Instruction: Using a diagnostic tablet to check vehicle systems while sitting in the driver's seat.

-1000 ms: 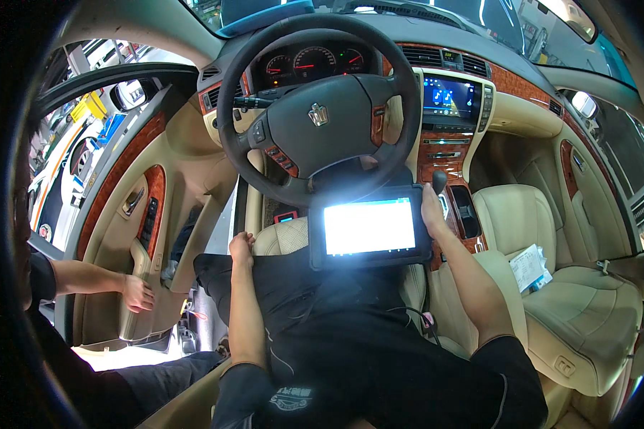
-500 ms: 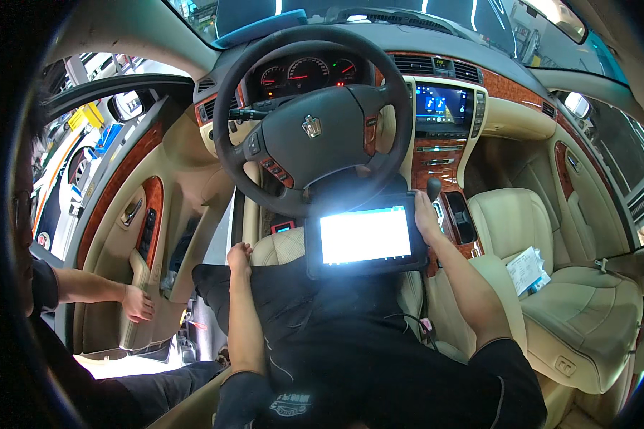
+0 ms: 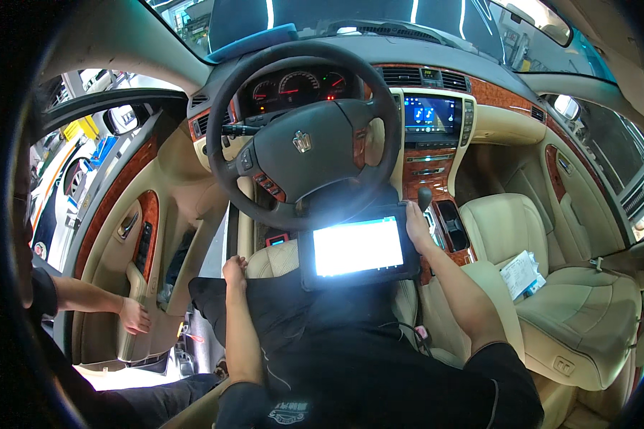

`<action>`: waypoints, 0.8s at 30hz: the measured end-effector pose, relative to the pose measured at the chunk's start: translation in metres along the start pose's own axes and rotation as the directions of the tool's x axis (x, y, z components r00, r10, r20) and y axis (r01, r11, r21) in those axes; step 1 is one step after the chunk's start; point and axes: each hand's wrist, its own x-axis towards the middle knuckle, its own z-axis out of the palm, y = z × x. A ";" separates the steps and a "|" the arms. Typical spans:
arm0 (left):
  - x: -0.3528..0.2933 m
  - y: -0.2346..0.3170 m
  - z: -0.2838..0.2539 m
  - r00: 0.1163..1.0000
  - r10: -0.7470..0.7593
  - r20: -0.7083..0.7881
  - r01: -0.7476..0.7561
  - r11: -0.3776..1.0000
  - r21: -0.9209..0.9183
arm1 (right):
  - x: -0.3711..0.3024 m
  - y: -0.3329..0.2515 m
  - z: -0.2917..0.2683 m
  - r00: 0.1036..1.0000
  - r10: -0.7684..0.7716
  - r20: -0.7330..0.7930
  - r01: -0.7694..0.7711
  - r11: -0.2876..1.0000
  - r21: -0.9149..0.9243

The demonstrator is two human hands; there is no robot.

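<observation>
Behind the wheel of a parked car, the person sits in dark trousers (image 3: 315, 336) on the cream driver's seat (image 3: 275, 259). Their left hand (image 3: 234, 272) rests on the left knee, fingers curled loosely, holding nothing. Their right hand (image 3: 416, 227) grips the right edge of a diagnostic tablet (image 3: 358, 247), fingers wrapped behind it, thumb on the frame; its bright screen faces up, propped on the lap just below the steering wheel (image 3: 304, 136). Beyond, the lit instrument cluster (image 3: 297, 87) and blue centre screen (image 3: 431, 114) glow. Papers (image 3: 520, 274) lie on the passenger seat (image 3: 565, 307). Another person's hand (image 3: 134, 316) touches the open driver's door (image 3: 132, 236).
</observation>
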 end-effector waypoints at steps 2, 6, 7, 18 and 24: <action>-0.002 0.001 0.002 1.000 -0.002 -0.005 0.002 1.000 -0.015 | 0.000 -0.001 -0.001 1.000 -0.007 -0.009 0.007 1.000 -0.010; 0.000 0.001 -0.001 1.000 -0.012 0.003 0.012 0.999 -0.043 | -0.001 -0.006 0.000 1.000 0.019 0.020 -0.019 1.000 -0.006; 0.001 0.001 -0.004 1.000 -0.010 0.004 0.010 0.999 -0.044 | -0.002 -0.007 0.000 1.000 0.017 0.017 -0.017 1.000 -0.010; 0.006 -0.002 -0.006 1.000 -0.008 0.004 0.008 1.000 -0.017 | 0.001 0.002 0.002 0.999 0.028 0.015 -0.029 0.999 0.019; 0.006 -0.004 -0.007 1.000 -0.021 -0.016 0.021 0.999 0.038 | -0.003 -0.009 -0.002 0.997 0.059 0.046 -0.060 0.998 0.023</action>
